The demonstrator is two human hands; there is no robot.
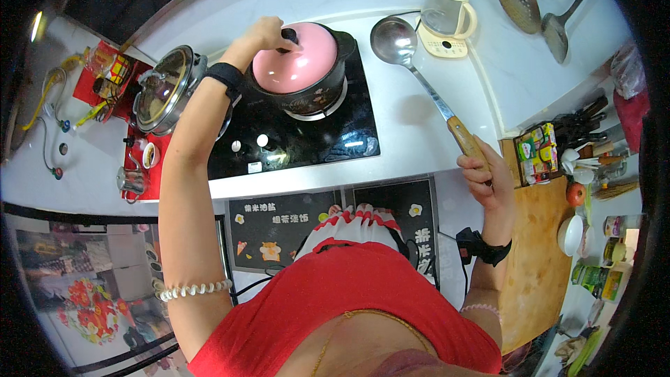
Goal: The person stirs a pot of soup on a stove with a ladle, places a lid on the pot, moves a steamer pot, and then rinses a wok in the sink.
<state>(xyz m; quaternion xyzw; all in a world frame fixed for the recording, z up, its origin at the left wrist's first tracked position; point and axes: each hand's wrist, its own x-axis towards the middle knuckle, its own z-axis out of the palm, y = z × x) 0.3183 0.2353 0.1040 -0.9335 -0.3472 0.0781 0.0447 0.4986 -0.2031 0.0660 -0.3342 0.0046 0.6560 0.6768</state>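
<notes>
My left hand (266, 32) grips the black knob (289, 41) of a pink lid (309, 63). The lid sits on a black casserole pot (309, 100) with a printed flower, and no gap shows between lid and rim. That pot stands on the right burner of a black glass gas hob (293, 141). In my right hand (489, 175) is a large steel ladle (400, 42), held by its wooden handle (466, 139). The ladle's bowl is raised over the white counter, to the right of the pot, and looks empty.
Left of the pot stands a steel pot with a glass lid (167, 89). A glass electric kettle (445, 15) is at the back right. A skimmer (518, 0) and a turner (556, 36) hang at the upper right. A wooden cutting board (539, 262) lies along the right counter.
</notes>
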